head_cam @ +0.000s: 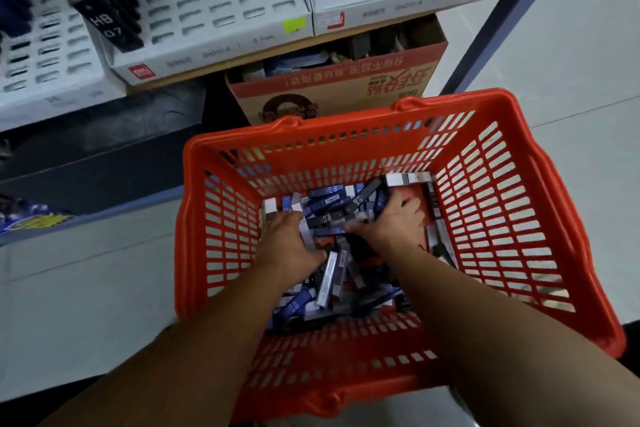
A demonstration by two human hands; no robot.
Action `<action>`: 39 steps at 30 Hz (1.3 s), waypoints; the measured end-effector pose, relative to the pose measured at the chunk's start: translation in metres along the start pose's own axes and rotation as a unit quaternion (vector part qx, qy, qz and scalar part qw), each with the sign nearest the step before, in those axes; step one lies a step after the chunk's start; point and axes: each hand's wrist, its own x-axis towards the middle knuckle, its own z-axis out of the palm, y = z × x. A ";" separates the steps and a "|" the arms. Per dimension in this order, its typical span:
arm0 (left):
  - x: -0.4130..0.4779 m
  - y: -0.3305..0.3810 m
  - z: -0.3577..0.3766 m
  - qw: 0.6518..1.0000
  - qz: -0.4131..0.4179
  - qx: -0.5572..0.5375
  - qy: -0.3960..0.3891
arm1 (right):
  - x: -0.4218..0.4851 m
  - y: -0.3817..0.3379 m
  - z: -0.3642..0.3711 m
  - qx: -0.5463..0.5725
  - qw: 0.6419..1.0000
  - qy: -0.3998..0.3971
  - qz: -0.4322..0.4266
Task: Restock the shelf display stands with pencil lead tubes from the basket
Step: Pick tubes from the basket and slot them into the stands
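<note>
I have one wide-angle head view, close above the basket [502,218], looking steeply down into it. Display stands [221,0] sit past its far rim, at frame top.

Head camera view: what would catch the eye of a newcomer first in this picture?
The orange basket fills the lower middle, with a loose pile of pencil lead tubes on its bottom. The left hand and the right hand both reach into that pile. Above, on the shelf, white display stands show mostly empty slots.
</note>
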 end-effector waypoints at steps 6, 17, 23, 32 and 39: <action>0.003 -0.004 0.004 1.000 -0.011 0.012 0.011 | 0.013 0.016 -0.016 0.159 0.985 -0.053 0.029; 0.013 -0.008 0.019 0.992 -0.082 0.036 0.089 | -0.008 0.019 -0.029 0.311 0.945 -0.100 0.000; 0.024 -0.001 0.027 0.984 -0.119 0.008 0.136 | -0.030 0.017 -0.060 0.459 0.854 -0.237 0.063; 0.045 -0.001 0.022 0.982 -0.150 -0.050 0.100 | -0.041 0.017 -0.048 0.382 0.892 -0.241 0.028; 0.046 -0.017 0.024 0.979 -0.142 -0.132 0.055 | -0.043 0.015 -0.035 0.384 0.897 -0.219 0.025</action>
